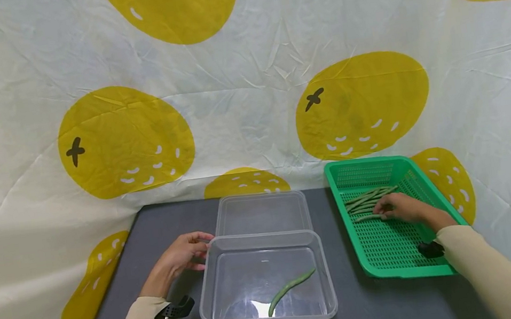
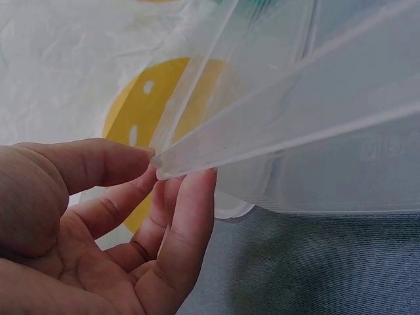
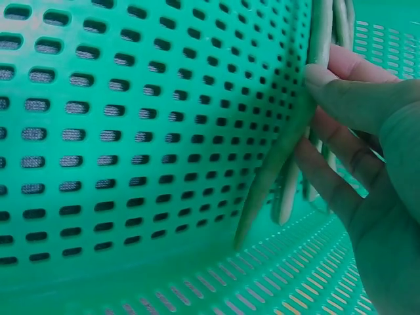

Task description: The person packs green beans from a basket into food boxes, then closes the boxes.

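Note:
A clear plastic container [image 1: 261, 239] stands on the dark table with a single green bean [image 1: 289, 288] lying inside it. At its far left corner my left hand [image 1: 182, 255] pinches the rim [image 2: 197, 157] between thumb and fingers. Over in the green plastic basket [image 1: 385, 258], my right hand [image 1: 402, 206] pinches one green bean [image 3: 279, 154] between thumb and fingertips. Several more green beans [image 1: 367, 198] lie at the far left of the basket, just beyond that hand. My fingers partly hide the pinched bean.
Behind the container lies a clear plastic lid [image 1: 262, 212], partly covered by the container's far rim. A white cloth with yellow fruit prints [image 1: 244, 112] hangs behind the dark grey table [image 1: 347, 303] and down its sides.

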Motion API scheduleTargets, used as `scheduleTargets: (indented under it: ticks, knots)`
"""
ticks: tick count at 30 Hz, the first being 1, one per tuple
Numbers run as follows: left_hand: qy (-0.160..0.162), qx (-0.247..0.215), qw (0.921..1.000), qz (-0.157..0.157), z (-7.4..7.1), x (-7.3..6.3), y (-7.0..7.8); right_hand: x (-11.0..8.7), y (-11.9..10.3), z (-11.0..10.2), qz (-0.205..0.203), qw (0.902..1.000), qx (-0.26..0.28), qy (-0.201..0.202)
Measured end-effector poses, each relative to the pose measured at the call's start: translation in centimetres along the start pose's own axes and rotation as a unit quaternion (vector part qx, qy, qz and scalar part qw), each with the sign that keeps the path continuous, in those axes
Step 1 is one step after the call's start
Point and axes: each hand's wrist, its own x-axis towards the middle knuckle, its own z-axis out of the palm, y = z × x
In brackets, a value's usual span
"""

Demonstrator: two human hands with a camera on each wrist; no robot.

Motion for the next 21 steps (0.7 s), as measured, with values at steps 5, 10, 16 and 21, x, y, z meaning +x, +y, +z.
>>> scheduleTargets:
  ticks: [5, 10, 16, 21]
  knots:
    - [0.001, 0.0, 1.0, -0.002, -0.1, 0.2, -0.1, -0.4, -0.7, -0.5, -0.004, 1.0, 0.006, -0.003]
    - [0.003, -0.001, 1.0, -0.005, -0.2, 0.2, -0.1, -0.7, -1.1, -0.9, 0.004, 0.9997, 0.022, -0.004]
    - [-0.004, -0.001, 1.0, -0.002, -0.1, 0.0, 0.0, -1.0, -1.7, -1.2, 0.007, 0.9983, 0.057, -0.014]
    - [0.0, 0.0, 1.0, -0.001, 0.1, -0.1, 0.0, -1.4, -2.2, -1.4, -0.005, 0.9979, 0.065, -0.003]
